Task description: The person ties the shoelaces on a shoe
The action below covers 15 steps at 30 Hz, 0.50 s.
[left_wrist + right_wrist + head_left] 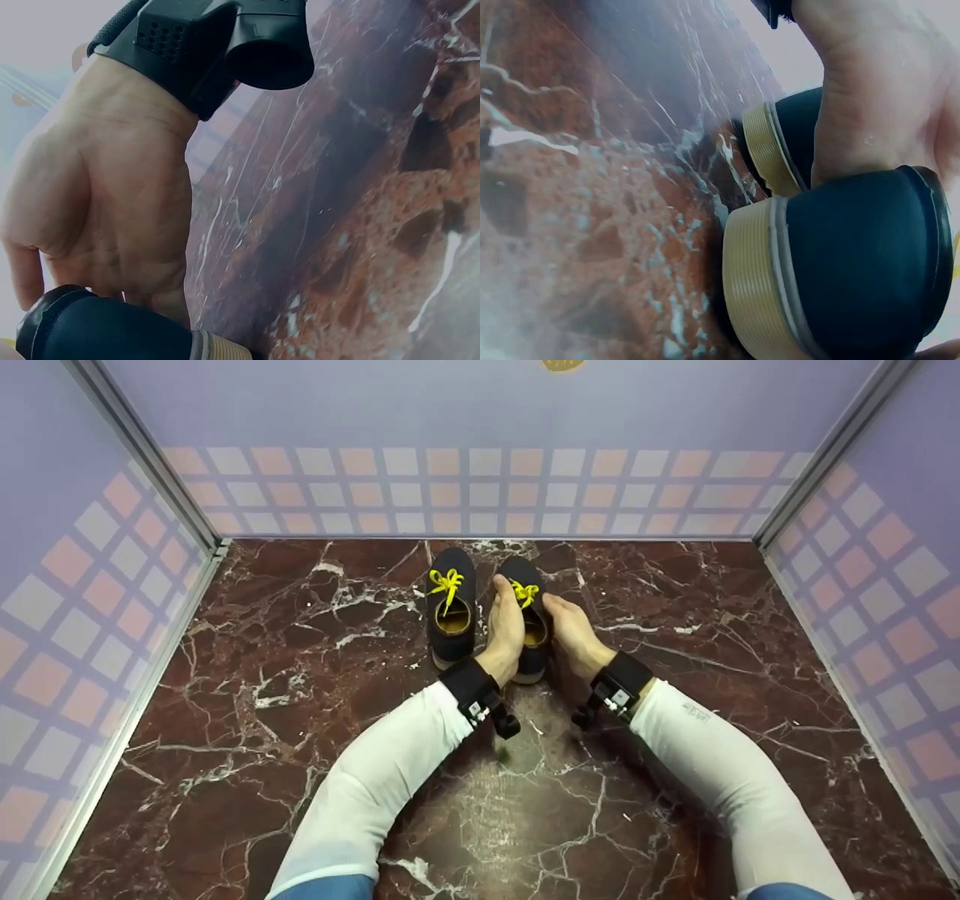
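Observation:
Two dark lace-up shoes with yellow laces stand side by side on the floor, toes towards the back wall. My left hand [507,622] lies along the inner side of the right shoe [534,656], in the gap between the pair. On that shoe's outer side is my right hand [576,634], its fingers extended forward, fingertips partly hidden. The left shoe [452,641] stands untouched by the right hand. In the left wrist view, the right palm [135,187] shows behind the right shoe's heel [112,330]. The right wrist view shows the left hand [889,97] between both heels.
Reddish-brown marbled floor [247,780] with white veins spreads around the shoes. A lilac back wall [487,412] with pink and white squares stands just beyond the toes. Side panels rise at left [45,607] and right [915,585]. Each wrist wears a black strap camera.

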Available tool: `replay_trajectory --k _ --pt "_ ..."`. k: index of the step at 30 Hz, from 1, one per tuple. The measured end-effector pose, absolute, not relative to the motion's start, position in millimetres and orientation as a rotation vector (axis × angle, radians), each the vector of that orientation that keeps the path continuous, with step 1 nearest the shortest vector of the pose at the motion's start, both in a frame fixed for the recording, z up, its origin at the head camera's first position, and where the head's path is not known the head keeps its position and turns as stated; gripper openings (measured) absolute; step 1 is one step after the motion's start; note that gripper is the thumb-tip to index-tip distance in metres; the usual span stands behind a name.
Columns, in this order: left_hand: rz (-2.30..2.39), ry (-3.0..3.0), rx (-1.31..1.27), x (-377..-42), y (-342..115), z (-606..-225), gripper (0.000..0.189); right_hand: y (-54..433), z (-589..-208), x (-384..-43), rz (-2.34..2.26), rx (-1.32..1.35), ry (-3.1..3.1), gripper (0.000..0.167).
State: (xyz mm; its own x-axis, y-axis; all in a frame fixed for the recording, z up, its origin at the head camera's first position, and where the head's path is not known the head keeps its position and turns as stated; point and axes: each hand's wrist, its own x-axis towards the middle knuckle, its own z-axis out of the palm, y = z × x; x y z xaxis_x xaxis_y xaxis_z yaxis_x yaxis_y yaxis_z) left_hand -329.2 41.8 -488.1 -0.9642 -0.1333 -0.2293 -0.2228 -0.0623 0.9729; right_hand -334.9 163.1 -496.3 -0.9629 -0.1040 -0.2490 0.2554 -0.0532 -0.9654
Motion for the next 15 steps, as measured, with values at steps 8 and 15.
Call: replay_trajectory --k 8,15 --pt "2.135 2.15 -0.435 -335.3 40.6 -487.0 0.084 161.4 -495.9 -341.8 -2.016 0.179 2.071 0.065" --pt "1.93 2.346 -0.219 -327.1 30.6 -481.4 0.084 175.9 -498.1 -333.1 -1.878 0.011 2.186 0.071"
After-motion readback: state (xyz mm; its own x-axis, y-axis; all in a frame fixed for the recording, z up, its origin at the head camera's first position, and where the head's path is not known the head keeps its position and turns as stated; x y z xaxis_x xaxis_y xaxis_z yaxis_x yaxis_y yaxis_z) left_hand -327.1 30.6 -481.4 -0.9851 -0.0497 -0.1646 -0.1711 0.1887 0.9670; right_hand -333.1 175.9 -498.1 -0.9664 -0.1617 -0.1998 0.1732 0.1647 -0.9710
